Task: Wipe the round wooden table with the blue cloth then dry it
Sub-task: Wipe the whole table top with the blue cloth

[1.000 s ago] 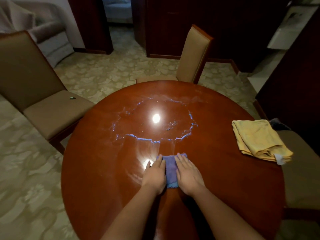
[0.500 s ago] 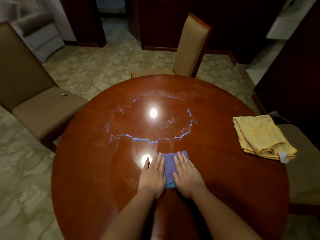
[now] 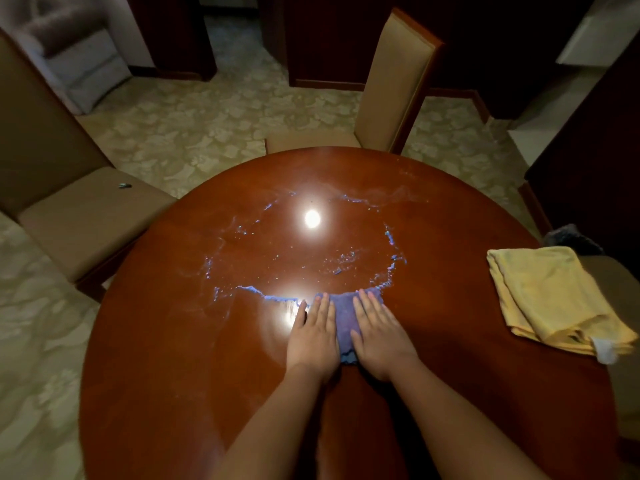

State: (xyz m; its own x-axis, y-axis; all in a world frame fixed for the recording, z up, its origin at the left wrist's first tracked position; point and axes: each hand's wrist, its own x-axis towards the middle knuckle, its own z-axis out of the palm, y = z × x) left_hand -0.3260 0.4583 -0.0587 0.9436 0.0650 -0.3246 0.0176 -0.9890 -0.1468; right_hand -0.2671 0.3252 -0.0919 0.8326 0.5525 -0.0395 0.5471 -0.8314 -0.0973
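The wiping step is under way: the person is pressing the blue cloth [image 3: 341,315] flat onto the round wooden table [image 3: 173,358] with both palms, the left hand [image 3: 313,336] and the right hand [image 3: 379,336] lying side by side on it, fingers straight and close together, pinching nothing. The cloth is sitting near the middle of the table, a little toward the near side, its far edge just touching the near rim of the wet patch [image 3: 304,258] that is glinting blue under the lamp reflections. It is looking bunched and narrow between the palms (only a strip of it is showing). The next move is likely calling for a push farther out through that wet ring, then sweeps left and right, with even pressure so the cloth is not rolling up. Drying is not yet begun: the folded yellow cloth [image 3: 550,299] is lying untouched at the right edge, well apart from the hands.
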